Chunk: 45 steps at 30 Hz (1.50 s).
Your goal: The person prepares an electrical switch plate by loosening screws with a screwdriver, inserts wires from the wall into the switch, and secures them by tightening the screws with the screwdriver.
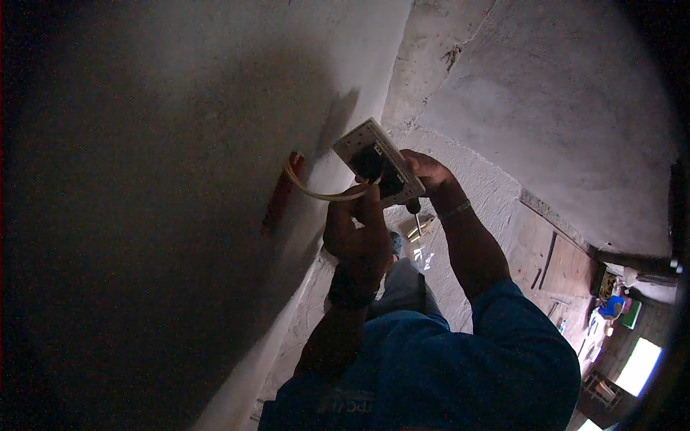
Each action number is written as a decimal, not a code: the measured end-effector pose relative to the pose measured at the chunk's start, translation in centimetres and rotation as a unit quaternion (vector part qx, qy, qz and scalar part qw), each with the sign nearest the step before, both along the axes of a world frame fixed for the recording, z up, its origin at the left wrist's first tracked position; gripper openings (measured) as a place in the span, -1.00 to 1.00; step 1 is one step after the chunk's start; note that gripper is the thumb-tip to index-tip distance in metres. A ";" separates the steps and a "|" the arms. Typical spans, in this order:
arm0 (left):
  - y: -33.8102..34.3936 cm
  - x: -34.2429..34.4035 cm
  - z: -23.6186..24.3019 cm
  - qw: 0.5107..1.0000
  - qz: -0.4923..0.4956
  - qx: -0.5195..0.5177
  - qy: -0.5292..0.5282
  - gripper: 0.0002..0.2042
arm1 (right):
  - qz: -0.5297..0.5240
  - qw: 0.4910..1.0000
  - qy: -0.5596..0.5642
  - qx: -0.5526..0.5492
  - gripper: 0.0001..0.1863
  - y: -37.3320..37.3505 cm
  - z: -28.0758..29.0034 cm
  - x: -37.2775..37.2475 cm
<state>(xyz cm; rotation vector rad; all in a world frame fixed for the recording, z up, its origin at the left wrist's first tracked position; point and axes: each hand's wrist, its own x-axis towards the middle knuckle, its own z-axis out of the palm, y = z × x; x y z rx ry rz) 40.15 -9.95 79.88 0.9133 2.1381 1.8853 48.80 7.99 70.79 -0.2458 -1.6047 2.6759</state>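
My right hand (430, 172) grips a white rectangular electrical wall plate (352, 141) by its far edge, holding it tilted with its dark-centred back toward me. My left hand (359, 226) pinches a pale wire (316, 195) close against the back of the plate; the fingertips and the wire's end are in shadow. From there the wire curves left to a red recessed wall box (282, 190). Below the plate's lower corner a screwdriver (413, 207) shows, dark handle up and thin shaft down; whatever holds it is hidden.
A rough plastered wall (180, 179) rises close on my left. Small brass-coloured and pale scraps (420, 228) lie on the floor below my hands. Farther right, a wooden board (553, 258) and a cluttered area with a blue item (612, 307) and a green item (632, 314) are visible.
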 end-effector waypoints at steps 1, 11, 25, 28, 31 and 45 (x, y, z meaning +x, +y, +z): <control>0.1 0.1 -0.2 1.000 0.007 0.007 0.005 -0.85 | 0.000 1.000 -0.001 -0.001 0.11 -0.1 0.4 0.1; 0.3 0.6 0.5 0.997 0.030 -0.038 -0.059 -0.80 | -0.046 0.999 0.024 0.010 -0.17 -1.3 2.0 -0.5; 0.5 0.5 0.3 0.997 0.028 -0.068 -0.002 -0.84 | 0.015 0.997 -0.042 0.064 -0.13 0.0 3.5 0.0; -0.3 0.1 -0.5 0.997 0.016 -0.077 -0.012 -0.83 | -0.009 0.979 -0.126 0.159 -0.11 -1.2 5.2 0.3; -1.0 0.0 -0.2 0.997 0.020 -0.075 -0.010 -0.85 | -0.073 0.975 -0.074 0.196 -0.24 -2.9 4.8 0.8; -2.7 1.0 -1.0 0.993 0.068 -0.090 0.043 -0.82 | -0.034 0.958 -0.113 0.263 -0.44 -6.1 8.8 0.7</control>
